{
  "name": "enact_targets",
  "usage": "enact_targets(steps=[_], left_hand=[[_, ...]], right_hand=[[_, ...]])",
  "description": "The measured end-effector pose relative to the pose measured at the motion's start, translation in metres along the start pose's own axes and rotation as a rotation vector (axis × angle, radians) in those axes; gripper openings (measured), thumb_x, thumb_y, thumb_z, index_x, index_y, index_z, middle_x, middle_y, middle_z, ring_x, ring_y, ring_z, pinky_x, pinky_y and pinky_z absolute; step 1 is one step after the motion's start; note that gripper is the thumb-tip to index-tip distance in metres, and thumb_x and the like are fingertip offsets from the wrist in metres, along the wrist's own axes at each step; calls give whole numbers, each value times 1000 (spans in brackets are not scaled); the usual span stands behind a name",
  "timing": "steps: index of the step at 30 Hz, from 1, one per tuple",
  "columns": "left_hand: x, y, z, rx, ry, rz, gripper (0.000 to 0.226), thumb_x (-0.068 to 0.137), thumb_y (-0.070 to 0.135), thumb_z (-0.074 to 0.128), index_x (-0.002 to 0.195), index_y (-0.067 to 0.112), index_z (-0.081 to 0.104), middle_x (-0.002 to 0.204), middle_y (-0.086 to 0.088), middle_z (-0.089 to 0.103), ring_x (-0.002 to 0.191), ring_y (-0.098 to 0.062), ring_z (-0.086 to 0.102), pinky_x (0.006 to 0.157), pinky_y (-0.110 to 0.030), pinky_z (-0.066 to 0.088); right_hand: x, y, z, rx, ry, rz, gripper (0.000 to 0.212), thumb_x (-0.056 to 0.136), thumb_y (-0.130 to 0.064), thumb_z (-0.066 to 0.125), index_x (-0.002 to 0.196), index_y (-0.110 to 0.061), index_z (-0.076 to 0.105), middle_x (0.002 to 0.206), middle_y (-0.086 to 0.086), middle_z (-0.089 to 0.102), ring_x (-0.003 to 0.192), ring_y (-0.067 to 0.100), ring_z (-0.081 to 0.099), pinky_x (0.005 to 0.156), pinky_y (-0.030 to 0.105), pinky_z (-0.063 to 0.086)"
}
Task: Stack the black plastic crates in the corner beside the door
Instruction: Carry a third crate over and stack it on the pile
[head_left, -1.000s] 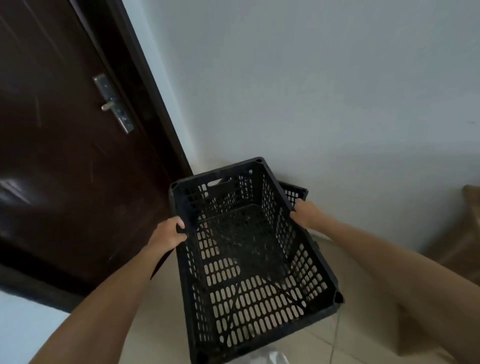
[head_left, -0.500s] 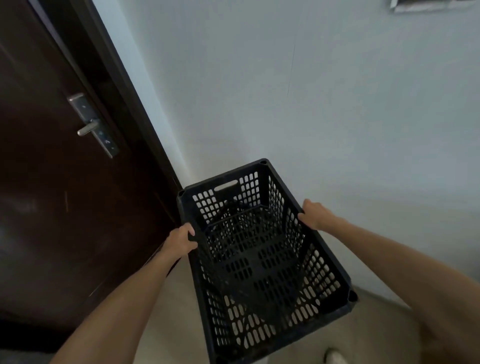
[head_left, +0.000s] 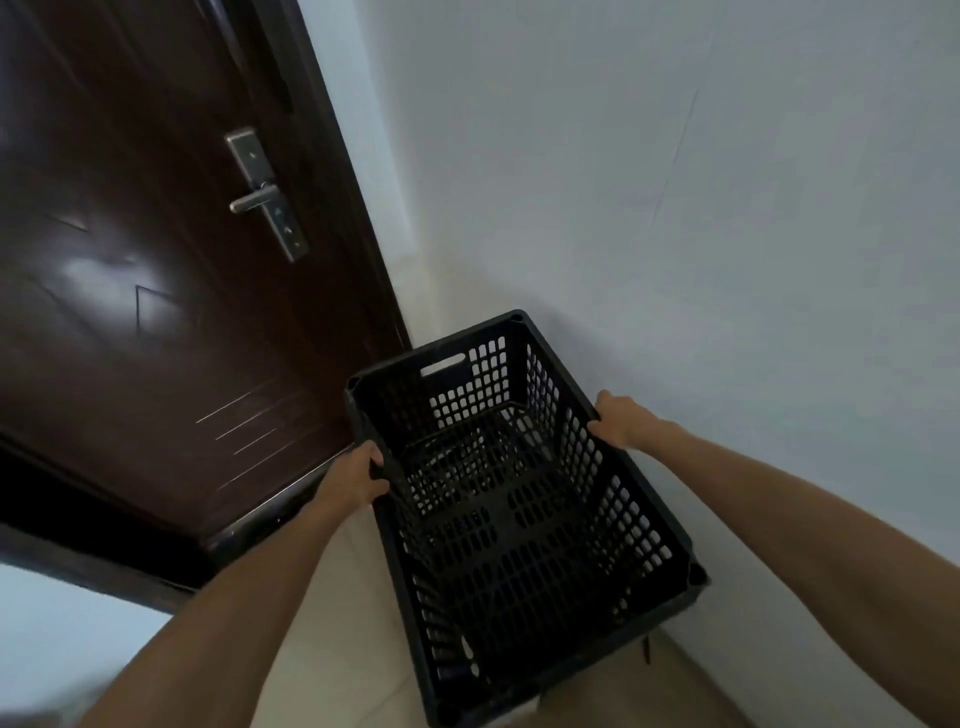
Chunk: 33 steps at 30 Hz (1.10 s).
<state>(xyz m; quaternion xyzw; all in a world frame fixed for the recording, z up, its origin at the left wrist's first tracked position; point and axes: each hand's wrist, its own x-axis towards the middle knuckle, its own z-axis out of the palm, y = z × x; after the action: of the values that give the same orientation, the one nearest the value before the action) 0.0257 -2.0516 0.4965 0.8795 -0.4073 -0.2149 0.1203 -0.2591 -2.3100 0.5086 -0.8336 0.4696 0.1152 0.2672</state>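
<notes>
A black perforated plastic crate (head_left: 519, 525) fills the lower middle of the head view, its open top facing me and its far end near the corner by the door. My left hand (head_left: 358, 475) grips its left long rim. My right hand (head_left: 621, 418) grips the right long rim, close to the wall. Through the holes in the crate's floor I see more black lattice underneath; whether that is another crate under it is unclear.
A dark brown door (head_left: 156, 291) with a metal lever handle (head_left: 257, 200) stands on the left, its frame meeting the white wall (head_left: 675, 182) at the corner. Pale floor tiles (head_left: 337, 623) lie below. The wall runs close along the crate's right side.
The crate has swung from tilted to nearly level and sits lower and closer to the corner. A second crate's rim, seen behind it a second ago, is now hidden. Both hands kept their grip.
</notes>
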Motion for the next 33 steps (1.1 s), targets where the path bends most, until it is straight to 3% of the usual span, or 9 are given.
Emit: enact_targets(steps=[5,12,16,21,24,28,33], left_hand=[[3,-12,22,-95,72,-81,30,73,4,73,81,16,47,83,-14,61,85,-34,62,69,-36,42],[29,-24,26,-86,48,-155,26,77,10,72,85,15,48,96,-17,65,93,-32,61,74,-35,44],[41,-24,28,-108,62,-179,25,76,12,73,82,19,50,96,-15,66,94,-32,61,76,-34,46],[41,-26,30,-80,2,-192,16,82,10,65,93,16,55,106,-20,62,101,-36,58,83,-36,46],[40,-21,36,-72,27,-233,22,82,6,61,105,8,62,110,-21,62,107,-37,57,90,-36,45],[31,-7,41,-75,37,-296,28,85,4,57,113,6,59,117,-22,58,110,-38,56,93,-36,44],[21,10,46,-48,10,-360,34,90,1,51,124,4,52,127,-26,46,116,-41,50,95,-36,42]], right_hand=[[41,-12,-11,-51,-67,-56,38,98,-12,40,134,0,34,129,22,50,112,34,54,77,30,41],[86,-35,-1,-114,-81,-68,36,97,-10,42,132,-1,35,127,21,51,110,33,55,86,37,48],[100,-33,5,-139,-78,-56,35,96,-7,44,129,0,35,125,21,51,104,30,55,77,33,44],[104,-31,0,-198,-118,-88,39,98,-9,40,135,0,31,130,23,48,114,34,54,83,37,46],[104,-30,-3,-234,-126,-122,43,98,-9,41,138,-1,28,132,24,48,116,35,54,91,40,47],[97,-20,-1,-231,-137,-168,45,99,-12,39,141,1,25,134,24,48,117,35,53,95,40,46],[92,-15,-7,-218,-154,-256,38,99,-13,40,134,1,35,129,24,52,114,34,56,91,37,46]])
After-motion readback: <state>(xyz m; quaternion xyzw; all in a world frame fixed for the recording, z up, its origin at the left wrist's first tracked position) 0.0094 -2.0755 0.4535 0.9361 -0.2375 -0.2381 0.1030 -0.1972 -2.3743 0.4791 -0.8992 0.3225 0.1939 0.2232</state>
